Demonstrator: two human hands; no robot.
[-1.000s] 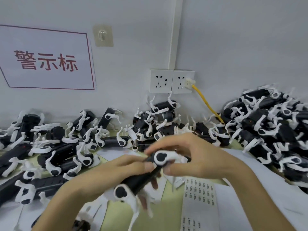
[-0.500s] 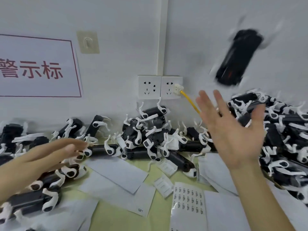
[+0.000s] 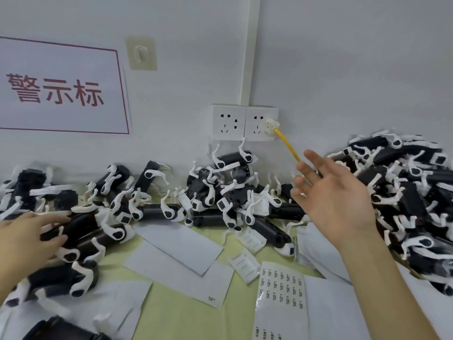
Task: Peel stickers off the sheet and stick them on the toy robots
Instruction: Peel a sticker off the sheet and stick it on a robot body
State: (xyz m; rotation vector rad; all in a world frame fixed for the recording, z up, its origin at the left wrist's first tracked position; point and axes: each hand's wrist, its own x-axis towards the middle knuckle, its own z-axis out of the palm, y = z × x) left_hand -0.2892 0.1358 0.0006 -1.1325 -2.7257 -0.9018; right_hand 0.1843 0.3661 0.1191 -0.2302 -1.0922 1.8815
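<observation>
Fingers [image 3: 316, 160] splayed wide on right hand [image 3: 337, 200], empty | straight on left hand [image 3: 20, 239], touched glossy black toy robot [image 3: 83, 223] | bare desk [image 3: 176, 315] strip beside sticker sheet [image 3: 282, 289]

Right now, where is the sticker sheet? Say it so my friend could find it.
Find the two white wall sockets and go straight down to the yellow-green table. The sticker sheet lies at the near edge, left of the right forearm. Unlike the blank white papers beside it, it is glossy with rows of small dark stickers.
</observation>
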